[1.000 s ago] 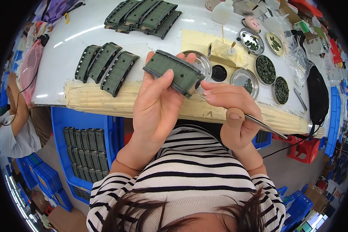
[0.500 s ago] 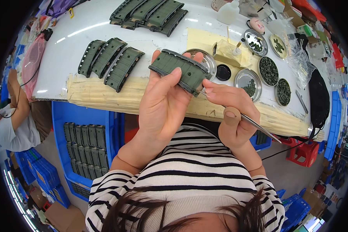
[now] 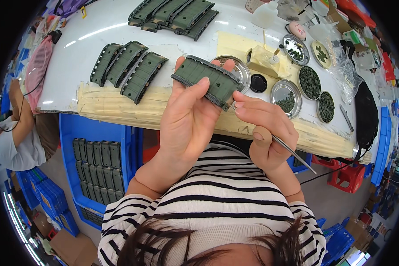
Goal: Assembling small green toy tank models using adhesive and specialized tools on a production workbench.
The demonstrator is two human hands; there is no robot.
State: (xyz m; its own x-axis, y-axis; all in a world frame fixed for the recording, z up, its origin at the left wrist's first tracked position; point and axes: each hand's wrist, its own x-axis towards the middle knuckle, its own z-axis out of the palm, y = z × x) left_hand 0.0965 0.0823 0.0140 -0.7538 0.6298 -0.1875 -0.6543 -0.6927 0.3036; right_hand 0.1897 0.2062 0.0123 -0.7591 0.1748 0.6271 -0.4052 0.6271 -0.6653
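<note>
My left hand point(image 3: 184, 117) holds up a green curved plastic piece point(image 3: 210, 79), ribbed, with dark toothed strips along both long edges. Its thumb presses on the face and the fingers are behind. In my right hand point(image 3: 272, 122) is a pair of slim metal tweezers point(image 3: 292, 153), slanting down to the right. Their tip is at the piece's lower right corner, where my fingertips partly hide the contact. Three similar green pieces point(image 3: 144, 77) lie on the table to the left, and a stack of several more point(image 3: 175, 15) is at the back.
Round tins of small green parts point(image 3: 309, 82) stand at the right, beside a black cap point(image 3: 258, 83) and a tape-wrapped block holding a bottle point(image 3: 270, 62). Yellowed tape covers the table's front edge point(image 3: 119, 106). Below left, a blue crate point(image 3: 68, 146) holds rows of green pieces. Another person point(image 3: 20, 137) sits at far left.
The rear end of the tweezers has dipped and shifted slightly left. My left hand and the green piece hold nearly still, while the whole view has shifted slightly.
</note>
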